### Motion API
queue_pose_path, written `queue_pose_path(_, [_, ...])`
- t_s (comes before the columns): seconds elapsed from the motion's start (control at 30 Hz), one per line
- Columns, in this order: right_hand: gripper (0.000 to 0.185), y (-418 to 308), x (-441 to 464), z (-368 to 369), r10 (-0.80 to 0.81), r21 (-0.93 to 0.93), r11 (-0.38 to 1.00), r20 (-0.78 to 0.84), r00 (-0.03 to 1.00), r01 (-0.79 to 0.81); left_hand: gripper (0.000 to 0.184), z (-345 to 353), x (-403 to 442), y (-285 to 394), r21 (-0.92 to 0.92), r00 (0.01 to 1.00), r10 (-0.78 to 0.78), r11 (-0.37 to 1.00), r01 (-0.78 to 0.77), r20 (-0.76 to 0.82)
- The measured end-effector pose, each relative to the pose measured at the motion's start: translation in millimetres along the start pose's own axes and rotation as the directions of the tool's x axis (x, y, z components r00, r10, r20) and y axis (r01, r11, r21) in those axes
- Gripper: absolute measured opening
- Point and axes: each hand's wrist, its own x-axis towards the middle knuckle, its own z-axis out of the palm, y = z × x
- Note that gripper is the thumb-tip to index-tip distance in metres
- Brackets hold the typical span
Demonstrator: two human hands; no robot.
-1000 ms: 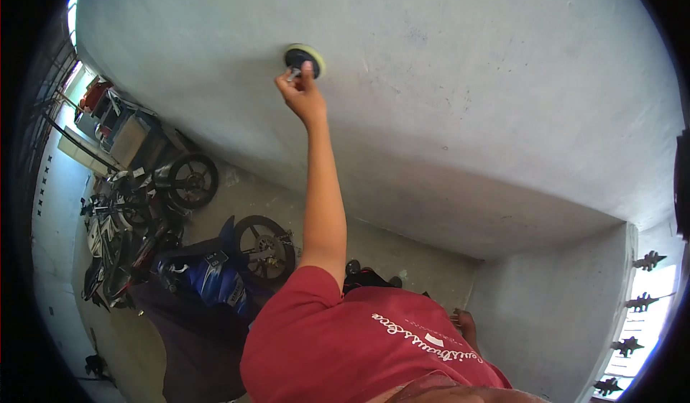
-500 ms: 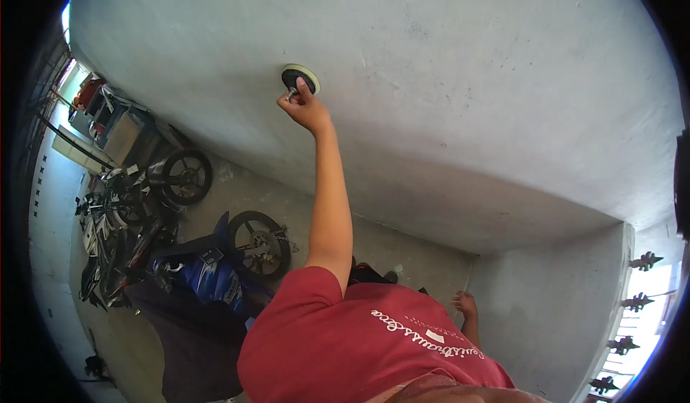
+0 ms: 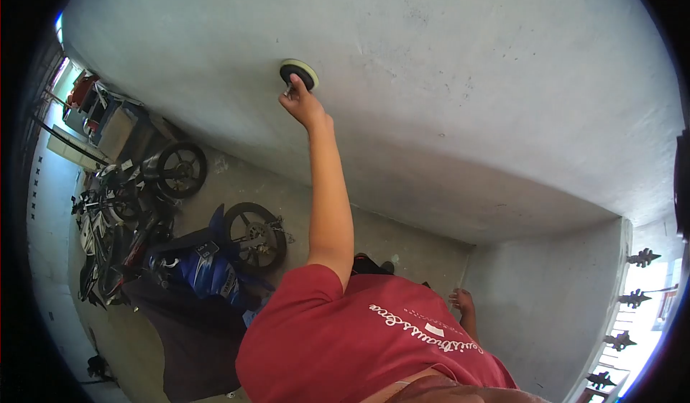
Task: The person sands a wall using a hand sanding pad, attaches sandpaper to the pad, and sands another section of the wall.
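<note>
So on my feed, starting far left, I've got a bunch of parked motorbikes (image 3: 108, 245) out at nine o'clock, then a dark cloth (image 3: 194, 345) down around seven and a blue motorbike (image 3: 215, 274) at eight. Main action is near eleven: the left hand (image 3: 305, 107) is up on an outstretched arm, grip closed in a pinch on the metal stem (image 3: 287, 90) of a disc pad (image 3: 296, 72), thumb up against the black backing. The yellowish face is turned to the big grey wall (image 3: 445, 51), and honestly I can't tell from here if it's pressing on it or just off it. I'd call this step working the pad over the wall by hand. If so, IMO the next move calls for a level wrist, even pressure and a firm pinch on that stem, since a tilted disc would only bear on one edge. Scuffs and dark specks mark the wall from noon round to two. Over between four and five, the right hand (image 3: 462, 300) hangs low, fingers loose and part-curled, nothing in it that I can see. Last up, metal spikes (image 3: 619, 341) toward four.
</note>
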Motion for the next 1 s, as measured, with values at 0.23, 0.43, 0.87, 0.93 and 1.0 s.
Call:
queue_pose_path(0.23, [0.041, 9, -19, 6, 0.085, 0.027, 0.996, -0.012, 0.996, -0.085, 0.038, -34, -31, 39, -0.344, 0.879, -0.396, 0.812, 0.471, 0.267])
queue_pose_path(0.43, [0.044, 12, -9, 7, 0.111, -0.016, 0.994, -0.014, 0.994, -0.111, 0.036, -57, -28, 43, -0.329, 0.861, -0.397, 0.805, 0.493, 0.317])
queue_pose_path(0.87, [0.035, -115, 39, 67, -0.276, -0.188, 0.932, 0.18, 0.944, 0.309, 0.03, -170, -142, 18, 0.385, 0.705, -0.587, 0.804, 0.453, 0.397])
queue_pose_path(0.93, [0.039, -161, 29, 102, -0.412, -0.143, 0.865, 0.344, 0.844, 0.48, 0.029, -177, -166, 18, 0.462, 0.654, -0.632, 0.766, 0.448, 0.415])
queue_pose_path(1.0, [0.044, -229, -36, 143, -0.461, -0.137, 0.785, 0.521, 0.718, 0.604, 0.028, -185, -181, 10, 0.491, 0.618, -0.658, 0.745, 0.451, 0.431])
